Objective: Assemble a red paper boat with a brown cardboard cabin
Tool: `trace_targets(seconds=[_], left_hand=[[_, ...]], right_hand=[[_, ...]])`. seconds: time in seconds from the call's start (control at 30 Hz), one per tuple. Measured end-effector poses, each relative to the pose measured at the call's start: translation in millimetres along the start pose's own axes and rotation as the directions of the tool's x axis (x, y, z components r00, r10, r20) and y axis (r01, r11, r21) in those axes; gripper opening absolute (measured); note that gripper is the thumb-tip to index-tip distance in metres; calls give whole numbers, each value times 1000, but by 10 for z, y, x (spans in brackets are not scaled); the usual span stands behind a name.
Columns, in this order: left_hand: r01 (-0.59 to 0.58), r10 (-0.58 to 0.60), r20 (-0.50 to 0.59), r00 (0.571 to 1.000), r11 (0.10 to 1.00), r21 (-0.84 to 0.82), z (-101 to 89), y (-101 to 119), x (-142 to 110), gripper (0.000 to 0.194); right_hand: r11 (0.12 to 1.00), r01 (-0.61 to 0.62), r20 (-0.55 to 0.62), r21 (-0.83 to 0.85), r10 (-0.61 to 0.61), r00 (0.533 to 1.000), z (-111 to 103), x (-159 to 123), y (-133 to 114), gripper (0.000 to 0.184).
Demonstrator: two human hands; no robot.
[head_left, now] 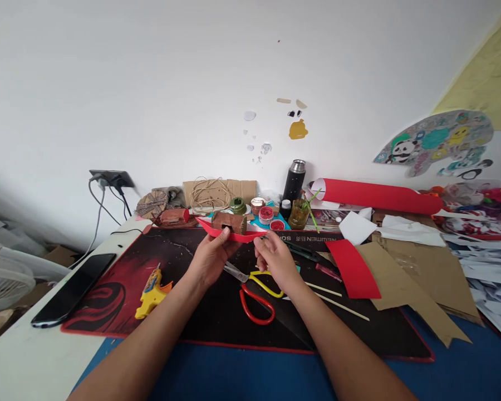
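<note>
A small model boat (250, 236) with a red hull and a brown rounded cabin (229, 222) is held up above the dark mat. My left hand (215, 253) grips it from below, thumb against the hull near the cabin. At the boat's right tip, my right hand (275, 257) has its fingers curled and pinched together, touching the end of the hull. Scissors (256, 303) with one red and one yellow handle lie open on the mat beneath my hands. Left of my left arm rests a yellow glue gun (151, 294).
Paint jars (266, 215), a black thermos (294, 181) and a red paper roll (376, 195) line the wall. Red card (354, 269), cardboard pieces (434, 273) and wooden sticks (338, 306) lie right. A phone (74, 289) lies at the left edge.
</note>
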State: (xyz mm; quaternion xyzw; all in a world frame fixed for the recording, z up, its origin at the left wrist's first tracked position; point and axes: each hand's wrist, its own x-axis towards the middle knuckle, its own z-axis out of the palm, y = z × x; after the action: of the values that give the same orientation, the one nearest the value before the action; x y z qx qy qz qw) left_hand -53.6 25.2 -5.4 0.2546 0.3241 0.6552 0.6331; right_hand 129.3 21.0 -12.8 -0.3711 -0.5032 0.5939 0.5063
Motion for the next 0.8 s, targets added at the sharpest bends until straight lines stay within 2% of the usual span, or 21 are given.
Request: trace_targets(seconds=[0.13,0.3,0.43,0.6,0.8], left_hand=[[56,-62,71,996,995,78,17,-61,-59,40],[91,-103,137,985,992,91,39,41,-59,39],[119,-123,77,989,991,54,61,176,-12,40],[128,-129,-27,991,991,-23,61,199,15,3],[101,-101,-53,993,995,4,50,139,18,7]], right_hand=[[996,-42,-24,73,44,999,-5,12,-8,66],[993,-6,-79,116,15,997,-43,38,-60,57],[991,35,-127,126,-19,992,-98,66,-108,60],[986,8,-147,167,17,989,-135,87,-112,64],[983,-20,-123,180,43,991,-158,101,-81,63]])
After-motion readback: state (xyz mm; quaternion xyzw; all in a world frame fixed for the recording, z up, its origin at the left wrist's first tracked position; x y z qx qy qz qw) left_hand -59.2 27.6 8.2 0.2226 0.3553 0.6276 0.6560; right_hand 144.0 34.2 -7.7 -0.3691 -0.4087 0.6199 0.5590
